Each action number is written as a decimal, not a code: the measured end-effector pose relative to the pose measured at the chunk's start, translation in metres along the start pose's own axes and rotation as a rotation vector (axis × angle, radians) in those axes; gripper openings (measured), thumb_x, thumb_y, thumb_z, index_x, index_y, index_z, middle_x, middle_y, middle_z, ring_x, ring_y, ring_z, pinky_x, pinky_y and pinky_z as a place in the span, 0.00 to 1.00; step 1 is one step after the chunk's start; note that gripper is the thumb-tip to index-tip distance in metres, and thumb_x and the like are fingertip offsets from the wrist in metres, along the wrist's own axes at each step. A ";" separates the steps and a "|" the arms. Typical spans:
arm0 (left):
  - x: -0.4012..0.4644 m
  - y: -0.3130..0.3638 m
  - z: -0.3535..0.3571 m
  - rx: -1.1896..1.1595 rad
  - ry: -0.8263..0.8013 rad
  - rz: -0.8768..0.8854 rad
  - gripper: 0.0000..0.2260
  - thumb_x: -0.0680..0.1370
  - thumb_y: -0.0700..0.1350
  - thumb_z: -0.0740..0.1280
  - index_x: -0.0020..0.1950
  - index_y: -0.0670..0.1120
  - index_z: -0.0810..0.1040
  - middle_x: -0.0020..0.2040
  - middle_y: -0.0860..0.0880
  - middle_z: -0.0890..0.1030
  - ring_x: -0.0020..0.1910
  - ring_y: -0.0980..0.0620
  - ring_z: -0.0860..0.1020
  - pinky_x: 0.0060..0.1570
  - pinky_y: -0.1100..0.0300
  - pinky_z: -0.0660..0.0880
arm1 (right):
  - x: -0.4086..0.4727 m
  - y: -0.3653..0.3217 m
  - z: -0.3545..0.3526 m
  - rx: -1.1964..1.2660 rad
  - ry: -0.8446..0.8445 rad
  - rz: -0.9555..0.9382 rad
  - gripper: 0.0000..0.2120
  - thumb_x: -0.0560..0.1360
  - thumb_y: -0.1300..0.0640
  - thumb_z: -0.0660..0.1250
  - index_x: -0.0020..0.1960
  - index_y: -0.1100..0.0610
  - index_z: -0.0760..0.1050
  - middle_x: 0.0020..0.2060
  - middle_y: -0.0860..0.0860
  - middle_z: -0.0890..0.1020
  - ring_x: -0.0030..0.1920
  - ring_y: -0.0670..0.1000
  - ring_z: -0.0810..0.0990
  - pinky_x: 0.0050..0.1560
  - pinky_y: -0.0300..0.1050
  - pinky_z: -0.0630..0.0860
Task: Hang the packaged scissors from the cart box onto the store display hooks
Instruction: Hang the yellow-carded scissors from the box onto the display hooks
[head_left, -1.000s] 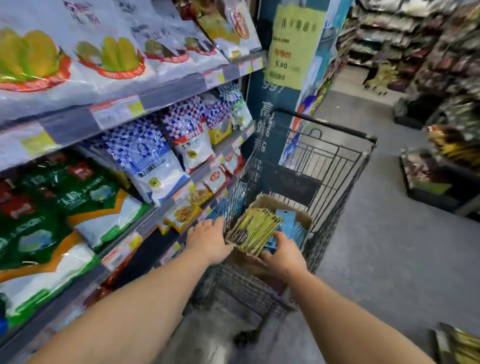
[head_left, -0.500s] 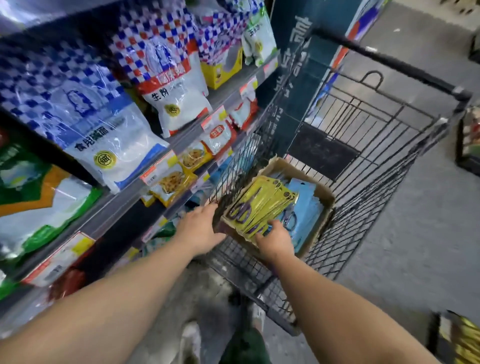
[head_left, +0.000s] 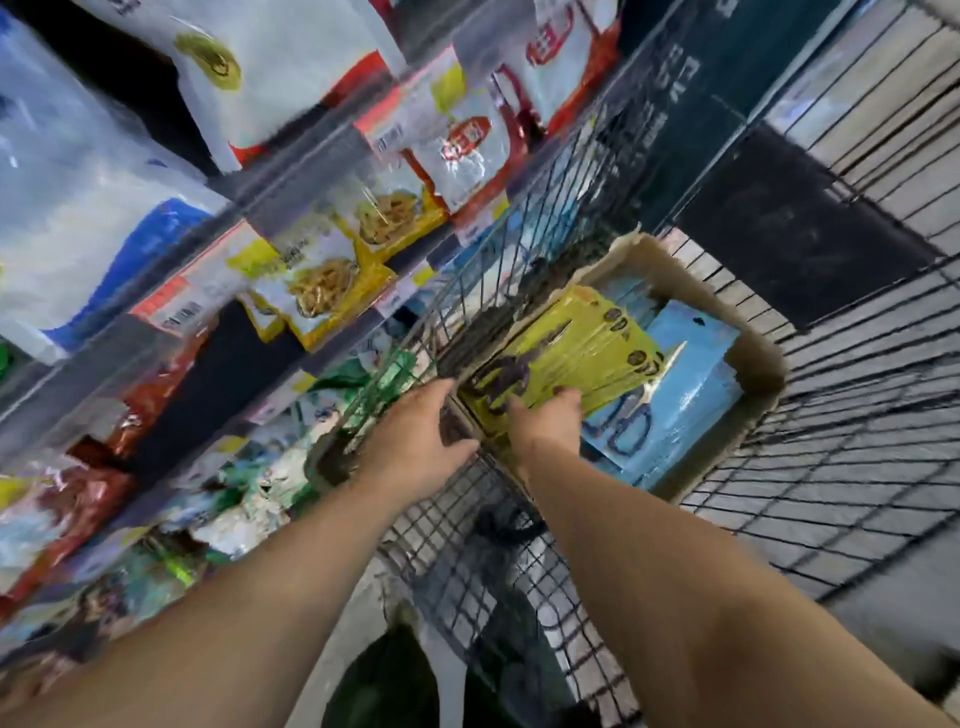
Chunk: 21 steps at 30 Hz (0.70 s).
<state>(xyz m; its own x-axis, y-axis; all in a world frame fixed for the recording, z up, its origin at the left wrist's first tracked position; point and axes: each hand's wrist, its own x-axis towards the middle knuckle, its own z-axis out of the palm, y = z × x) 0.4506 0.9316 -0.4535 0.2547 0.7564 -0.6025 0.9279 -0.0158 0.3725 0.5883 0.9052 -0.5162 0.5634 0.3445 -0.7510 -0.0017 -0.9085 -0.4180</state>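
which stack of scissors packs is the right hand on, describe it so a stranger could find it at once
Find the wire shopping cart beside the shelves; a cardboard box sits inside it. The right hand is on the yellow stack of packs, on the side of the box nearer the shelves. Its yellow cards and dark scissor handles set it apart from the blue stack of packs beside it.

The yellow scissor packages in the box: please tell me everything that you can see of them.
The yellow scissor packages are flat cards, fanned in a stack, with dark scissor handles and hang holes showing. They lie tilted in the cardboard box, over the blue packages. The right hand grips their near end; blur hides print.
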 end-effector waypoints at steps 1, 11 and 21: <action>0.002 0.000 0.004 -0.003 0.002 -0.004 0.34 0.74 0.54 0.72 0.76 0.51 0.62 0.72 0.48 0.69 0.70 0.47 0.68 0.67 0.55 0.68 | 0.005 -0.001 0.003 0.015 -0.001 0.018 0.25 0.76 0.50 0.67 0.66 0.58 0.61 0.63 0.59 0.74 0.59 0.62 0.77 0.53 0.53 0.75; 0.016 0.000 0.021 -0.103 -0.032 -0.059 0.33 0.70 0.55 0.74 0.72 0.52 0.67 0.66 0.50 0.76 0.62 0.49 0.76 0.64 0.50 0.74 | 0.028 0.011 0.009 0.253 0.001 0.075 0.21 0.73 0.55 0.69 0.62 0.56 0.66 0.53 0.54 0.76 0.54 0.58 0.78 0.57 0.54 0.77; 0.030 0.034 0.012 -0.374 -0.073 -0.137 0.34 0.73 0.52 0.74 0.75 0.48 0.64 0.70 0.48 0.73 0.67 0.47 0.73 0.65 0.53 0.70 | -0.017 0.045 -0.041 0.463 -0.164 -0.084 0.18 0.75 0.64 0.66 0.62 0.55 0.65 0.41 0.47 0.76 0.33 0.43 0.75 0.28 0.31 0.71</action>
<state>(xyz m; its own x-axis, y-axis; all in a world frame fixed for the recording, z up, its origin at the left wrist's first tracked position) 0.4936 0.9457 -0.4673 0.1663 0.6861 -0.7082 0.7949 0.3317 0.5080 0.6122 0.8489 -0.5014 0.4404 0.4785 -0.7597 -0.3494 -0.6881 -0.6359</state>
